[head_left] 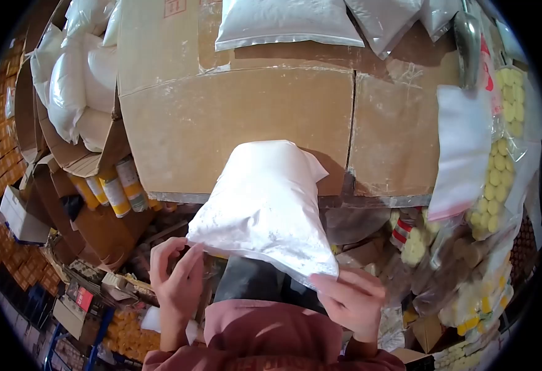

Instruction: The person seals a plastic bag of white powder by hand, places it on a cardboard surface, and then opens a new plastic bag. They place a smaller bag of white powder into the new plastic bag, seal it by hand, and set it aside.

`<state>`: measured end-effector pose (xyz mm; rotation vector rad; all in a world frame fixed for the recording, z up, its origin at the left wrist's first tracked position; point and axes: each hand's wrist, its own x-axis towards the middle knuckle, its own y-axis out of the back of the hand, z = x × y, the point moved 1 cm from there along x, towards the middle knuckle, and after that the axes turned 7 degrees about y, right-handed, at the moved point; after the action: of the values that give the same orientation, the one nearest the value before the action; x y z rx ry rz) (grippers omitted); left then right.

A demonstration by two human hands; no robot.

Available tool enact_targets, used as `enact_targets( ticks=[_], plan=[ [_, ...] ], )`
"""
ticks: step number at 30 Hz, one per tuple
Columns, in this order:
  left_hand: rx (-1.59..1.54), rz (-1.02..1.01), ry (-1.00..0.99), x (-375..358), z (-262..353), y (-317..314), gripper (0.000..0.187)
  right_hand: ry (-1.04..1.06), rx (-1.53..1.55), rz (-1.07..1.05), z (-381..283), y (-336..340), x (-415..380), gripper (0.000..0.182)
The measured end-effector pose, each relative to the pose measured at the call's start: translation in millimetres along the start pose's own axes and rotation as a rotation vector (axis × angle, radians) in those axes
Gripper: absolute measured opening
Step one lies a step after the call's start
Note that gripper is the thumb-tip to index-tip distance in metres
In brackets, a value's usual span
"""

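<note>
A clear plastic bag of white powder (264, 198) rests partly on the cardboard-covered table and hangs over its front edge toward me. Its mouth edge faces my body. At the right corner of that edge, my right hand (352, 300) pinches the plastic between thumb and fingers. My left hand (177, 278) is at the opposite corner, fingers curled and thumb against the plastic; the exact grip there is partly hidden.
Cardboard (234, 117) covers the table. Filled white bags (289, 21) lie along its far side. A metal scoop (467, 49) and flat plastic bags (462, 148) are at right, beside packs of yellow pieces (496, 176). An open carton (79, 157) at left holds white bags.
</note>
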<state>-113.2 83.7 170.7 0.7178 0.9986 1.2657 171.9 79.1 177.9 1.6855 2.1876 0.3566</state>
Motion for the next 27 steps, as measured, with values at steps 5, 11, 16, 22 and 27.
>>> enact_targets(
  ticks=[5,11,16,22,27],
  plan=[
    [0.077,0.055,-0.135,1,-13,2,0.043,0.225,-0.136,0.020,6,0,9,0.031],
    [-0.047,0.007,-0.241,0,-22,1,0.034,0.297,-0.389,0.127,4,6,9,0.029],
    [-0.013,0.110,-0.319,14,-14,12,0.027,0.169,-0.447,0.074,7,15,17,0.032],
    [-0.011,0.091,-0.403,14,-8,22,0.023,0.062,-0.542,0.022,-32,-2,37,0.039],
    [-0.085,0.069,-0.375,15,-9,25,0.023,0.124,-0.450,-0.275,-44,-7,43,0.027]
  ],
)
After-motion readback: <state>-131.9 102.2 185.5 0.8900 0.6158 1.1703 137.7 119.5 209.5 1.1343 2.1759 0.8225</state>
